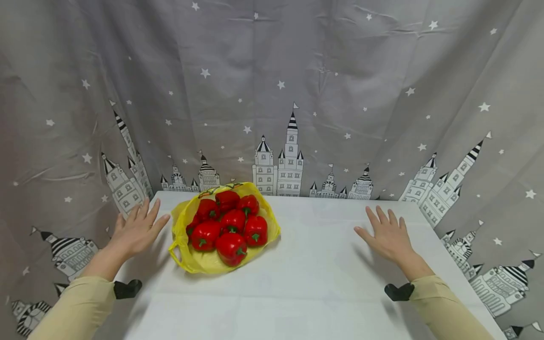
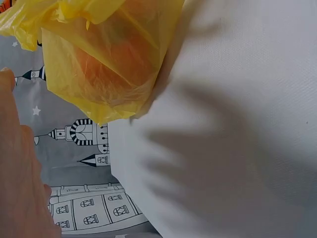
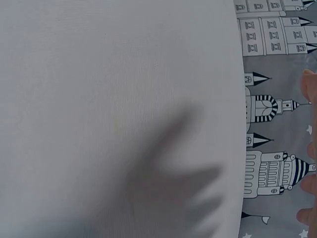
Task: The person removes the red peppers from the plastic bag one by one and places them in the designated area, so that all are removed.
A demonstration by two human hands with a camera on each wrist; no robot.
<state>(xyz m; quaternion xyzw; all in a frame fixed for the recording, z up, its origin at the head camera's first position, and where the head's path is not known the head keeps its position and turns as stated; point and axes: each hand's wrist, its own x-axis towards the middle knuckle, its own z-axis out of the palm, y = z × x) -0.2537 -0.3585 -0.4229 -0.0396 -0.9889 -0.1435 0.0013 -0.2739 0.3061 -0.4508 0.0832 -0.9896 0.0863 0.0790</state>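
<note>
A yellow plastic bag [image 1: 187,259] stands at the left of the white table with its mouth spread wide. Several red bell peppers [image 1: 233,221] lie inside it, green stems showing on some. My left hand [image 1: 135,232] hovers just left of the bag, fingers straight and spread, touching nothing. In the left wrist view, part of that hand [image 2: 22,173] shows at the left edge, and the bag's side [image 2: 106,64] lets the peppers' red show through. On the right, my right hand [image 1: 388,236] is held over the table, fingers spread, holding nothing; its fingertips [image 3: 309,184] show at the right wrist view's edge.
The white table [image 1: 314,264] ends at a back edge against a grey curtain [image 1: 331,56] printed with castles and stars. The curtain also hangs at both sides. Shadows of both hands fall on the tabletop. Each wrist carries a black strap-on piece [image 1: 399,292].
</note>
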